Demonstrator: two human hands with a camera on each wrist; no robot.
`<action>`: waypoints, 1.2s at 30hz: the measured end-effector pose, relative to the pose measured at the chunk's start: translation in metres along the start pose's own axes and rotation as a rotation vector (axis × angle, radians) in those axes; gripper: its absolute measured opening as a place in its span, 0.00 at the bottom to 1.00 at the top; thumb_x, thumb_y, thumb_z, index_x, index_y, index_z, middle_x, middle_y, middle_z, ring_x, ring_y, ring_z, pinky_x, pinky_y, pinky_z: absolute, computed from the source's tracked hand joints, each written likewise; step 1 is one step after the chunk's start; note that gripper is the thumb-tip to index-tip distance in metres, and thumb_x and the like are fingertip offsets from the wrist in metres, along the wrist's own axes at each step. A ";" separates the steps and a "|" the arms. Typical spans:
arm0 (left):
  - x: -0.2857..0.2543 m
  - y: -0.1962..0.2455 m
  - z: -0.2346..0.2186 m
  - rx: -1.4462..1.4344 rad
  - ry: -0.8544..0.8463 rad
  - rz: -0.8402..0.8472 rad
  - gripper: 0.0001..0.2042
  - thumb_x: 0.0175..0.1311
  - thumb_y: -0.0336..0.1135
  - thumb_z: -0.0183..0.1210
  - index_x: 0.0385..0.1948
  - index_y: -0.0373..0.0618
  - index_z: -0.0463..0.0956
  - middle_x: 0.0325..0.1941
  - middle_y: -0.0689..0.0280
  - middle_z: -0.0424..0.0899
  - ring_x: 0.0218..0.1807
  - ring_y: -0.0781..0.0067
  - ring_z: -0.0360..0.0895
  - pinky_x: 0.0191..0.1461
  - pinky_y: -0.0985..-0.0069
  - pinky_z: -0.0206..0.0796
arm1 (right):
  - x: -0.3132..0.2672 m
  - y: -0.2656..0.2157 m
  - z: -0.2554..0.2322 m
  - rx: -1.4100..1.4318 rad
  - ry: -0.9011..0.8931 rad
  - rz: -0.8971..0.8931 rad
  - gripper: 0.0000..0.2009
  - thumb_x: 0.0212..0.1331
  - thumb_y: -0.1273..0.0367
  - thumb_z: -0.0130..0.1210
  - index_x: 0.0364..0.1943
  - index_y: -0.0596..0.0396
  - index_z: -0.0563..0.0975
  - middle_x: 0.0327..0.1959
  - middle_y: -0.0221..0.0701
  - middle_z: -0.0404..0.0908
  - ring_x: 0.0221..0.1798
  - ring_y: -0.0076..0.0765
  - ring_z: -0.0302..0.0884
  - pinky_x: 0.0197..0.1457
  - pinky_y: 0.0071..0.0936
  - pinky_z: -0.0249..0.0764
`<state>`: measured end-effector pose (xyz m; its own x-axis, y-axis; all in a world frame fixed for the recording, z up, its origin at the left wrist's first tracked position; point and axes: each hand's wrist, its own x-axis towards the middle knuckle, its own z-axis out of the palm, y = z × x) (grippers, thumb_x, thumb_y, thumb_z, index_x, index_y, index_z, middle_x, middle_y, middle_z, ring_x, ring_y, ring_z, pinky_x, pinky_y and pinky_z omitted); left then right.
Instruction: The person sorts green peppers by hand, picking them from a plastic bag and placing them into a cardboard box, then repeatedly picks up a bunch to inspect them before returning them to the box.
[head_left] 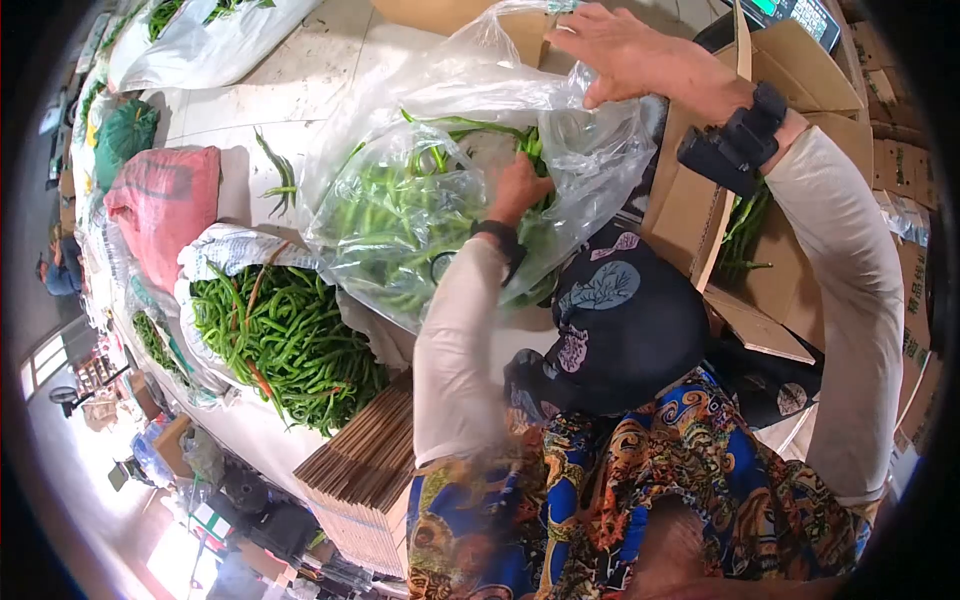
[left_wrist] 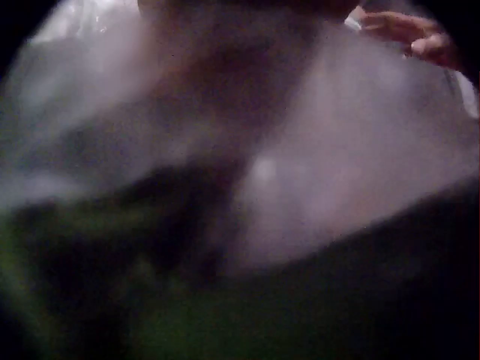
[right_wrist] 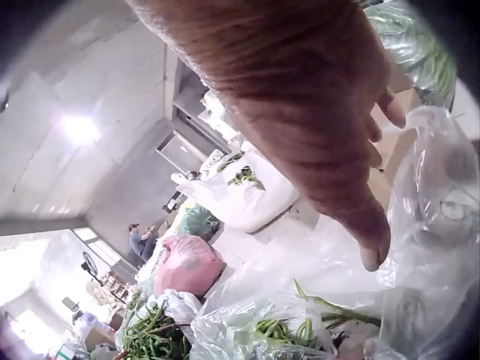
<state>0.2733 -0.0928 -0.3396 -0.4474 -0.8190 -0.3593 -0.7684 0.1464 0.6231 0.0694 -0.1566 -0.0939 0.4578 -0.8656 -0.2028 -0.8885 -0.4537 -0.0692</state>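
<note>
A large clear plastic bag (head_left: 385,215) lies spread over a heap of long green chili peppers (head_left: 380,235). My left hand (head_left: 518,188) reaches in at the bag's mouth, its fingers right at several peppers (head_left: 532,150); whether it grips them I cannot tell. Dark blur fills most of the left wrist view. Above the bag's far right edge is my right hand (head_left: 630,55), fingers extended and thumb apart, overlapping the plastic. In the right wrist view the same right hand (right_wrist: 330,127) spans the top, fingers pointing down beside the bag's plastic (right_wrist: 435,210).
Left of the bag stand an open sack (head_left: 215,250) heaped with green peppers and a red sack (head_left: 165,205). Stacked flat cardboard (head_left: 355,480) is near my left arm. At right, an open carton (head_left: 790,270) holds some peppers. A few loose peppers (head_left: 278,175) lie on the pale surface.
</note>
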 end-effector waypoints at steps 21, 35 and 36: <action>-0.022 0.038 -0.064 -0.917 -0.119 -0.085 0.25 0.49 0.34 0.64 0.50 0.36 0.70 0.43 0.60 0.80 0.43 0.68 0.77 0.47 0.74 0.68 | -0.001 0.025 0.003 0.145 0.050 0.189 0.07 0.49 0.70 0.48 0.29 0.58 0.73 0.34 0.46 0.77 0.42 0.54 0.75 0.46 0.43 0.71; -0.050 0.014 -0.058 -0.675 0.206 -0.041 0.19 0.48 0.30 0.61 0.46 0.41 0.74 0.42 0.59 0.82 0.44 0.67 0.79 0.50 0.73 0.68 | -0.006 -0.015 -0.017 -0.115 0.390 0.025 0.26 0.45 0.63 0.65 0.51 0.51 0.71 0.49 0.37 0.73 0.54 0.43 0.70 0.56 0.42 0.69; -0.047 0.014 -0.061 -0.672 0.208 -0.036 0.19 0.48 0.30 0.61 0.46 0.41 0.74 0.42 0.59 0.82 0.44 0.67 0.79 0.50 0.73 0.68 | 0.000 -0.022 -0.037 -0.139 0.015 -0.057 0.32 0.43 0.57 0.66 0.55 0.49 0.68 0.54 0.38 0.70 0.58 0.44 0.67 0.58 0.48 0.67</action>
